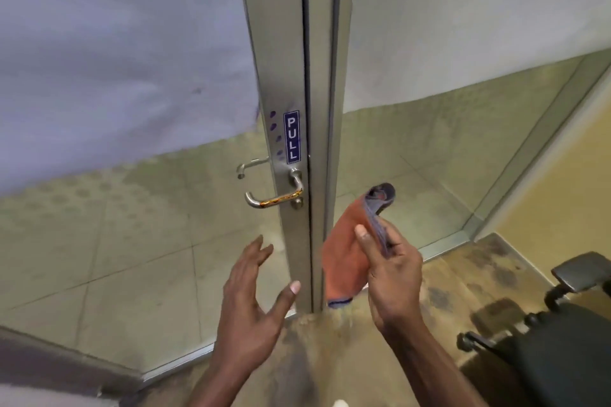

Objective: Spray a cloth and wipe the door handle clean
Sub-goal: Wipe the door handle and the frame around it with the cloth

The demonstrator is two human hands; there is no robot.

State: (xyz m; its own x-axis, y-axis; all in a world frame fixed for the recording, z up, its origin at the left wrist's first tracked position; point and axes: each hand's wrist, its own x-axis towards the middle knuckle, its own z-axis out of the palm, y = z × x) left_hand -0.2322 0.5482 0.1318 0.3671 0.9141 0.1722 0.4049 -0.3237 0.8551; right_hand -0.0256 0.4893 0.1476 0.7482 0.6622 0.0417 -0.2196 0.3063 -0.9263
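Note:
A metal lever door handle (276, 196) sticks out from the aluminium door frame (287, 76), just under a blue PULL sticker (291, 137); an orange-brown smear runs along the lever. My right hand (391, 269) is shut on an orange cloth with a grey-blue edge (347, 251), held below and right of the handle. My left hand (253, 294) is open with fingers spread, below the handle and holding nothing. No spray bottle is in view.
The door and the panel to its right are glass (463, 26), with tiled floor seen through them. A second handle (248, 167) shows on the far side of the glass. A black office chair (555, 340) stands at the lower right on worn carpet.

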